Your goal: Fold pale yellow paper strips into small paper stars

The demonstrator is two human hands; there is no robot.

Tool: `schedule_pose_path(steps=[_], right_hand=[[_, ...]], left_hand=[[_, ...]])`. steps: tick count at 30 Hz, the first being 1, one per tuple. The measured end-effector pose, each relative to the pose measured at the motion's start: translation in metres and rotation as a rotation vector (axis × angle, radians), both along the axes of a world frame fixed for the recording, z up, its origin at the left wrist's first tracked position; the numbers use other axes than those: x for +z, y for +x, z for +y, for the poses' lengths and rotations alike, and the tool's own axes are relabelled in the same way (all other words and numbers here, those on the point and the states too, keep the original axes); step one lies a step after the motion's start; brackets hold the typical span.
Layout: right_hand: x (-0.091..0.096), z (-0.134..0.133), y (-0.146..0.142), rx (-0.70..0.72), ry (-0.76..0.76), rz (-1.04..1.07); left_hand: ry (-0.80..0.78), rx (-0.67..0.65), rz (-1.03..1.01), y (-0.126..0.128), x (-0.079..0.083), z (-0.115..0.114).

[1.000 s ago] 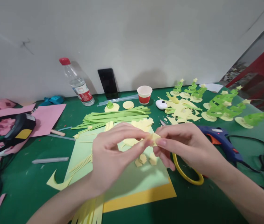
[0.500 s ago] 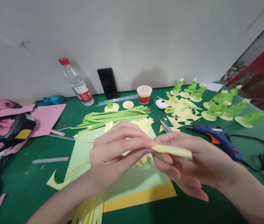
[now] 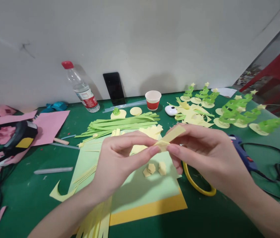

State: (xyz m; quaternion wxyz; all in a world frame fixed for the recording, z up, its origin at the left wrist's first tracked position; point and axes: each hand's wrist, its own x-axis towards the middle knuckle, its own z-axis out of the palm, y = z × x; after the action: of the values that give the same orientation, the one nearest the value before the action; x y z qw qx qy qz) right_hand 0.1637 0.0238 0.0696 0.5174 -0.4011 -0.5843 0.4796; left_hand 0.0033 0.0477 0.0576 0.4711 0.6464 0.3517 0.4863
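Note:
Between my two hands is a pale yellow paper strip (image 3: 173, 135), folded over itself near its left end. My left hand (image 3: 125, 155) pinches the folded end between thumb and finger. From the other side, my right hand (image 3: 201, 148) pinches the strip close to the fold. Below them on the light green paper (image 3: 142, 191) lie several small folded yellow pieces (image 3: 151, 168). More yellow strips (image 3: 96, 221) lie by my left forearm. A yellow scissors handle (image 3: 196, 185) shows under my right hand; the blades are hidden.
Green strips (image 3: 122, 122) lie behind my hands. A bottle (image 3: 86, 94), a phone (image 3: 114, 88) and a paper cup (image 3: 153, 100) stand along the wall. Spiral paper trees (image 3: 239, 110), yellow scraps (image 3: 194, 114) and a blue glue gun (image 3: 244, 155) with a cable lie right. Pink paper (image 3: 52, 125) lies left.
The strip has turned from pointing right and slightly down to pointing up and right. My right hand has turned over from palm up and now pinches it; the scissors handle has come into view.

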Motion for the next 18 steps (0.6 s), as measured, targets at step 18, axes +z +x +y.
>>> schedule_pose_path(steps=[18], right_hand=[[-0.0048,-0.0016,-0.0007,-0.079,-0.088,0.123]], left_hand=[[-0.157,0.021,-0.128,0.0008,-0.0065,0.0011]])
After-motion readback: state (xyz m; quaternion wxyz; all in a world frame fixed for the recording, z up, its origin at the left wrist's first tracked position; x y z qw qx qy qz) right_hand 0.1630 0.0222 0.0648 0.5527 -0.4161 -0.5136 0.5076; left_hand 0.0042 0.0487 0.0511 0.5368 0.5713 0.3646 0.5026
